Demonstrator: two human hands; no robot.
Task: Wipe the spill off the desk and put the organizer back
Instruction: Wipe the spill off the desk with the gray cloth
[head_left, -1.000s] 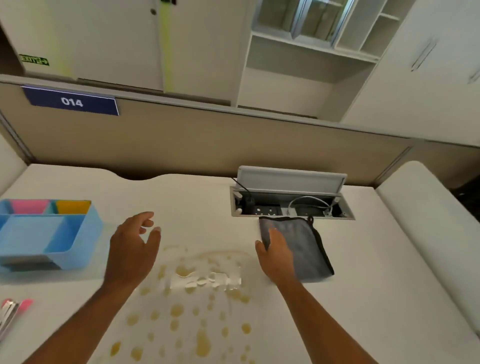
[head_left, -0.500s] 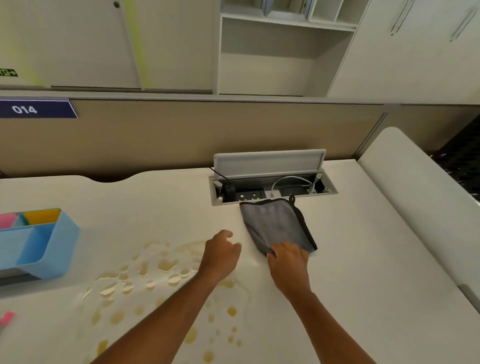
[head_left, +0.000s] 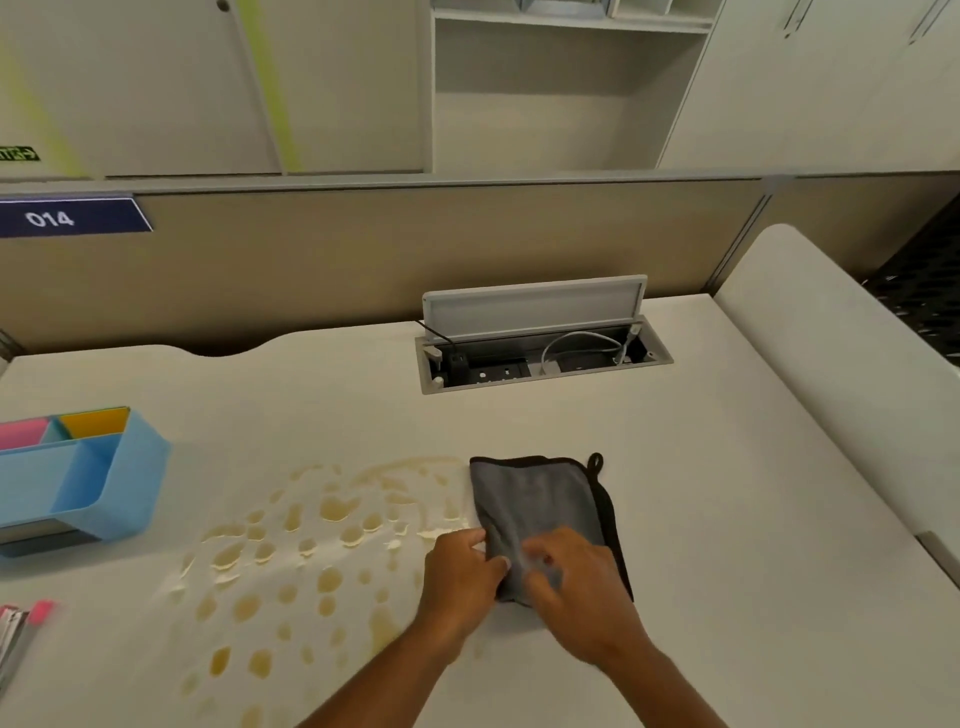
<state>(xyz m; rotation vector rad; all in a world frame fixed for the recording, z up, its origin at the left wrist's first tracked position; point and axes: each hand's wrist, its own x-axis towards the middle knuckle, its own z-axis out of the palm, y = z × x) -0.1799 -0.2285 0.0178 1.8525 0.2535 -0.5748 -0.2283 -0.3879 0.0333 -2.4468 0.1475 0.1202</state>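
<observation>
A grey cloth (head_left: 540, 506) with a black hem lies flat on the white desk (head_left: 727, 493), just right of a yellowish spill (head_left: 311, 545) of drops and streaks. My left hand (head_left: 460, 577) pinches the cloth's near left corner. My right hand (head_left: 579, 587) grips the cloth's near edge beside it. A blue organizer (head_left: 98, 478) with pink and yellow compartments stands at the desk's left side, left of the spill.
An open cable box (head_left: 540, 358) with its lid up, sockets and a white cable sits at the back of the desk. Pink-tipped pens (head_left: 31, 616) lie at the near left edge. A beige partition (head_left: 363, 260) closes the back.
The cloth has been pulled away from the cable box toward me, next to the spill. My left hand moved right from above the spill onto the cloth's corner.
</observation>
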